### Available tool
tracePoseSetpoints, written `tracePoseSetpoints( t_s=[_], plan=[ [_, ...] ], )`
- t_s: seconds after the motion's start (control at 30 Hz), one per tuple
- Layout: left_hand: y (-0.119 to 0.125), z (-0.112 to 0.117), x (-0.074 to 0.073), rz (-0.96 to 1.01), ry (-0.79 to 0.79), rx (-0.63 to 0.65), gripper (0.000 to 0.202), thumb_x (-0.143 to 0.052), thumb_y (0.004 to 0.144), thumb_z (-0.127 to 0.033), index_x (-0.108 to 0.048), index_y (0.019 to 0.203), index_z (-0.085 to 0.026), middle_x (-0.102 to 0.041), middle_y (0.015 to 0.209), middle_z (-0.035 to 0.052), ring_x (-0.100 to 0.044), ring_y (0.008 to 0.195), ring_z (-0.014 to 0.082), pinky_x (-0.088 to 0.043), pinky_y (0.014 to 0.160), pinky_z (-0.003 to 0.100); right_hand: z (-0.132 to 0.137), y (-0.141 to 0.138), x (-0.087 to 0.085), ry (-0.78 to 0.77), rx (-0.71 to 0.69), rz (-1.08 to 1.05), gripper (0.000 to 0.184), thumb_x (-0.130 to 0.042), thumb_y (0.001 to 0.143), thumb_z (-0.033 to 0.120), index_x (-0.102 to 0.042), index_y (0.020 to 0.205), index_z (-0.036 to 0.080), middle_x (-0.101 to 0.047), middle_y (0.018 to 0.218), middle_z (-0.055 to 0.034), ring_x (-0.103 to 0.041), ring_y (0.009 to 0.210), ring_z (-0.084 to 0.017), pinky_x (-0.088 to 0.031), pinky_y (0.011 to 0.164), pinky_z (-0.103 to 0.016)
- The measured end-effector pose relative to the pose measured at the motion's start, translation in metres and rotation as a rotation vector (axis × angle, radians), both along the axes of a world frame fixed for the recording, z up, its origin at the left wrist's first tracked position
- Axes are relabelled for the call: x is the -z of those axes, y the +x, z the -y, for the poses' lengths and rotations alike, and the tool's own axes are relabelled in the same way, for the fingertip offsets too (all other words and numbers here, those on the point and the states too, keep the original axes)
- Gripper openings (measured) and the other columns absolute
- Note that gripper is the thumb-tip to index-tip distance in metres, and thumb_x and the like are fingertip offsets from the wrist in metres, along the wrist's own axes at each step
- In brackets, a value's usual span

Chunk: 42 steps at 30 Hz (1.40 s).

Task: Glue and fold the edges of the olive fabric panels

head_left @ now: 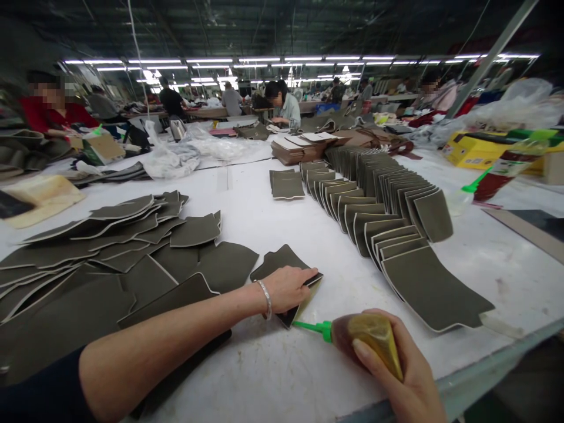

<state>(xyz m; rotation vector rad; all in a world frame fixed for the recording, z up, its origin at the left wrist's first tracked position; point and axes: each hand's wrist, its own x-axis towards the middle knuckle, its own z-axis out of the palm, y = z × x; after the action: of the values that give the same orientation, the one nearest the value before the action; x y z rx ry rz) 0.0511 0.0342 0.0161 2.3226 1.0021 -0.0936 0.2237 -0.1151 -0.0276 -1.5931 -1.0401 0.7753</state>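
Bottle with amber contents lies nearly level in the right hand, whose grip is wrapped around it. Its green nozzle reaches the near corner of a dark sheet piece; contact is unclear. That piece lies on the white table, between a loose pile at left and a fanned row at right. The left hand rests on it, index finger extended; whether its grip pinches the edge cannot be told. Good practice, probably: hold the piece flat, squeeze lightly and evenly, keep fingers clear of the tip.
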Motion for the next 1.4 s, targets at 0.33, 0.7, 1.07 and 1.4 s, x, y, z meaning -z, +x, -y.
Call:
tracePoseSetpoints(
  t_s=[0.33, 0.7, 1.07, 1.4],
  plan=[
    [0.001, 0.001, 0.001, 0.021, 0.004, -0.025, 0.057, -0.038, 0.086, -0.016, -0.047, 0.142, -0.015, -0.062, 0.128, 0.0118, -0.068, 0.069, 0.0193, -0.052, 0.066, 0.029, -0.024, 0.039, 0.01, 0.095, 0.119, 0.126, 0.055, -0.074, 0.072, 0.058, -0.056, 0.11, 0.022, -0.065, 0.094, -0.003, -0.062, 0.084, -0.025, -0.05, 0.07, -0.029],
    [0.0, 0.001, -0.003, 0.035, -0.064, -0.059, 0.06, -0.04, 0.083, -0.018, -0.045, 0.143, -0.016, -0.059, 0.133, 0.0126, -0.066, 0.058, 0.0162, -0.051, 0.059, 0.028, -0.007, 0.012, 0.006, 0.017, -0.038, -0.017, 0.045, -0.07, 0.08, 0.055, -0.056, 0.109, 0.024, -0.064, 0.093, -0.0002, -0.059, 0.086, -0.021, -0.048, 0.073, -0.024],
    [-0.024, -0.017, 0.0, 0.086, 0.199, -0.393, 0.044, -0.049, 0.083, -0.024, -0.058, 0.125, -0.017, -0.065, 0.108, 0.0099, -0.062, 0.095, 0.0239, -0.047, 0.089, 0.036, -0.017, 0.039, 0.011, 0.033, 0.269, -0.965, 0.034, -0.084, 0.064, 0.037, -0.074, 0.093, 0.023, -0.071, 0.106, -0.0055, -0.067, 0.093, -0.029, -0.061, 0.075, -0.037],
    [-0.044, -0.047, 0.0, 0.321, -0.401, -0.776, 0.02, -0.071, 0.063, -0.021, -0.056, 0.075, -0.018, -0.044, 0.051, -0.0074, -0.042, 0.046, 0.0089, -0.028, 0.042, 0.018, -0.012, 0.061, 0.021, -0.039, 0.392, -1.235, 0.035, -0.072, 0.071, 0.049, -0.075, 0.094, 0.024, -0.068, 0.116, -0.0093, -0.069, 0.094, -0.031, -0.062, 0.072, -0.035]
  ],
)
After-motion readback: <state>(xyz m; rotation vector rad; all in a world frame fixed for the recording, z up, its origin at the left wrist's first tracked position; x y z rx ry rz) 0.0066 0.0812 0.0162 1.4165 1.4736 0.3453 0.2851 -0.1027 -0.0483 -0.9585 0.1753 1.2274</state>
